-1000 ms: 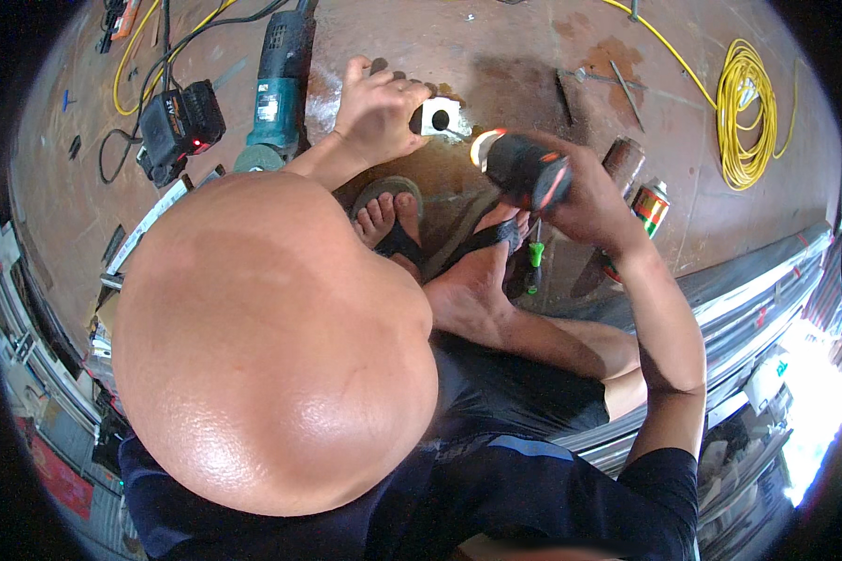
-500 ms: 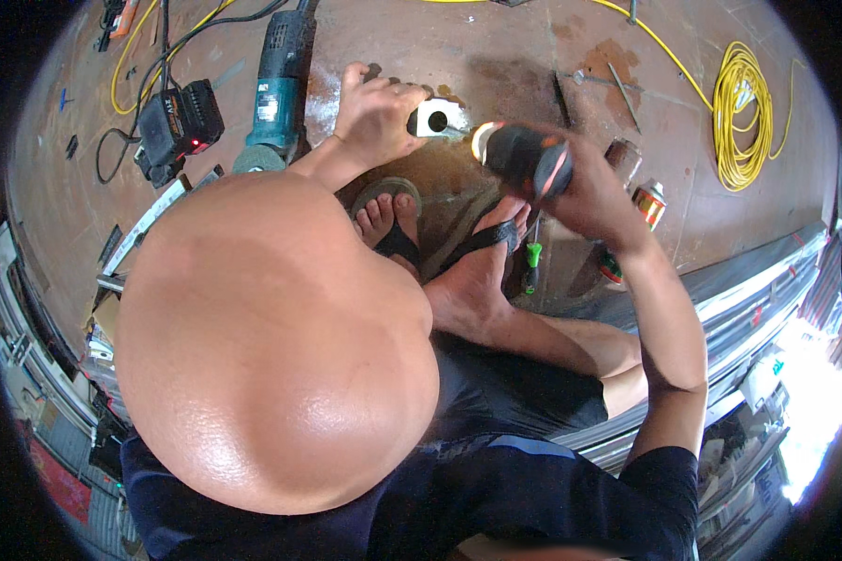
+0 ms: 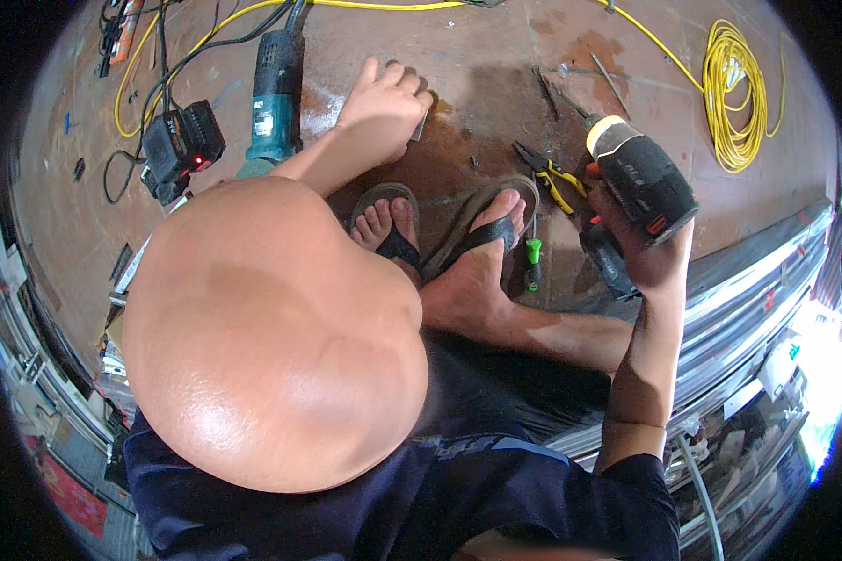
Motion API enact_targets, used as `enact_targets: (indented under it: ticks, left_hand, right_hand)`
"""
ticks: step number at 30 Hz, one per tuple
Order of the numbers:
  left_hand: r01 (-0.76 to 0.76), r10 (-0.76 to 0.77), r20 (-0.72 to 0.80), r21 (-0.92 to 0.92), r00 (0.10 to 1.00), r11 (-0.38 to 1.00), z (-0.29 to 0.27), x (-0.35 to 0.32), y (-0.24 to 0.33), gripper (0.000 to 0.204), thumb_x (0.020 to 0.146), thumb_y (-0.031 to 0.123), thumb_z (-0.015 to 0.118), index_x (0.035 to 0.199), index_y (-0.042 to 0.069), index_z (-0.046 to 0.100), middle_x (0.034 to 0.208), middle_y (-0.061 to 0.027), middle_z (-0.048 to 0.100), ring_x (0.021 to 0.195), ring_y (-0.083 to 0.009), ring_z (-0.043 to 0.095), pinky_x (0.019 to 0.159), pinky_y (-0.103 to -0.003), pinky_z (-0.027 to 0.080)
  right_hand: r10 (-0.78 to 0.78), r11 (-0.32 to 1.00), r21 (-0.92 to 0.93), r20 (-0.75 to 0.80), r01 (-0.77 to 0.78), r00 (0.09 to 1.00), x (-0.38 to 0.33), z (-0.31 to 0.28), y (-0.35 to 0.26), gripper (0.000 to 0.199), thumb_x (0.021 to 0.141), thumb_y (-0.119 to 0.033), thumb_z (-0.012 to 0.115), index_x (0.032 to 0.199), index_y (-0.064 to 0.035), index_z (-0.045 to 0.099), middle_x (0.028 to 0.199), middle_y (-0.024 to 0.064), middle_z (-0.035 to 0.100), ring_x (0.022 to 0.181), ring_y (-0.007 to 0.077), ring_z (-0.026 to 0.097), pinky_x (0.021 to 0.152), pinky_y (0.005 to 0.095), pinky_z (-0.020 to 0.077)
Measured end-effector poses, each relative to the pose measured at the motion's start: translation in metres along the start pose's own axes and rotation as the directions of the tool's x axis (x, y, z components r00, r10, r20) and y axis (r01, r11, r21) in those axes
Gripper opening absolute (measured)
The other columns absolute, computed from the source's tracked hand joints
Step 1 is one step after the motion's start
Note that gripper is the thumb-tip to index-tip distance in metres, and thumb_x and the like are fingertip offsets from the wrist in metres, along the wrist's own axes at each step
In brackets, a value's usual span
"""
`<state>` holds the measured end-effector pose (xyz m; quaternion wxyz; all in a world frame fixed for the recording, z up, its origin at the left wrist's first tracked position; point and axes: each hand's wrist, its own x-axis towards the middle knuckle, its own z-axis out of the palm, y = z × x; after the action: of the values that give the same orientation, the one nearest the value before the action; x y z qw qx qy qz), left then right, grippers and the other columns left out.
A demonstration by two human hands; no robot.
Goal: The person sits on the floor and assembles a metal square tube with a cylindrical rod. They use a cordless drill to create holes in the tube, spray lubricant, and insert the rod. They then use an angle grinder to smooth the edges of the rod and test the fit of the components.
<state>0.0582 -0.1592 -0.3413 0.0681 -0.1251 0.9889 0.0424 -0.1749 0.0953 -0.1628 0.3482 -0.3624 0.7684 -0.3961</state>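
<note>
In my right hand (image 3: 638, 252) is a black cordless drill (image 3: 641, 182), gripped by its handle. Its lit front and thin bit point up and left, apart from the other hand. My left hand (image 3: 388, 105) is closed over a small metal piece (image 3: 421, 125) near the floor; only an edge of it shows below the fingers. Between the hands, close to the drill, lie pliers with yellow and black handles (image 3: 554, 178). A green-handled screwdriver (image 3: 533, 252) lies beside my right foot (image 3: 500, 215).
A teal angle grinder (image 3: 273, 103) lies left of my left hand, near a black battery (image 3: 185, 140) with cables. A yellow cable coil (image 3: 734, 98) is at far right. Thin metal rods (image 3: 611, 86) lie ahead. Long metal profiles (image 3: 767, 271) line the right side. My bent knee (image 3: 271, 337) blocks the lower left.
My right hand has drawn the drill right, away from the left hand. The white-faced piece with a round hole has turned mostly out of sight under my left hand. The pliers are now uncovered.
</note>
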Motion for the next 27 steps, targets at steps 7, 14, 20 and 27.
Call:
enact_targets:
  ticks: [7,14,20,27]
  left_hand:
    - [0.171,-0.127,0.136,-0.395,0.983,0.902,-0.019,0.002,-0.015,0.041,0.078,0.021,0.091,0.116,0.010,0.080,0.114,-0.0103,0.080,0.109,-0.0310,0.076,0.101,-0.050,0.054]
    - [0.070,-0.182,-0.086,-0.701,0.980,0.710,0.009,-0.034,-0.037,0.056,0.073,0.021,0.098,0.123,0.014,0.075,0.114,-0.0077,0.081,0.117,-0.0340,0.073,0.107,-0.049,0.053]
    - [0.144,-0.219,-0.110,-0.468,0.970,0.872,0.004,-0.057,-0.039,0.052,0.071,0.022,0.095,0.119,0.015,0.076,0.120,-0.0088,0.079,0.128,-0.0342,0.066,0.110,-0.050,0.044]
    - [0.136,-0.117,0.104,-0.201,0.988,0.970,-0.012,-0.049,-0.045,0.050,0.070,0.018,0.093,0.117,0.010,0.076,0.116,-0.0141,0.079,0.114,-0.0365,0.073,0.107,-0.048,0.052]
  right_hand:
    - [0.048,0.993,0.102,0.036,-0.052,0.998,-0.018,0.009,0.022,0.069,0.087,-0.004,0.098,0.148,-0.0023,0.068,0.130,0.0098,0.081,0.114,0.0173,0.077,0.101,0.0359,0.0627]
    - [0.000,0.990,0.137,0.195,-0.027,0.981,0.001,0.026,0.024,0.077,0.083,-0.009,0.100,0.151,-0.0003,0.065,0.130,0.0097,0.081,0.118,0.0158,0.075,0.103,0.0354,0.0608]
    - [-0.079,0.994,-0.044,0.347,0.100,0.935,0.027,0.049,0.018,0.075,0.082,-0.013,0.095,0.151,-0.0066,0.067,0.123,0.0201,0.082,0.117,0.0346,0.080,0.101,0.0425,0.0610]
    - [-0.137,0.965,-0.144,0.432,0.217,0.892,0.042,0.075,0.008,0.080,0.076,-0.005,0.090,0.151,-0.0110,0.066,0.120,0.0234,0.080,0.118,0.0477,0.075,0.098,0.0495,0.0610]
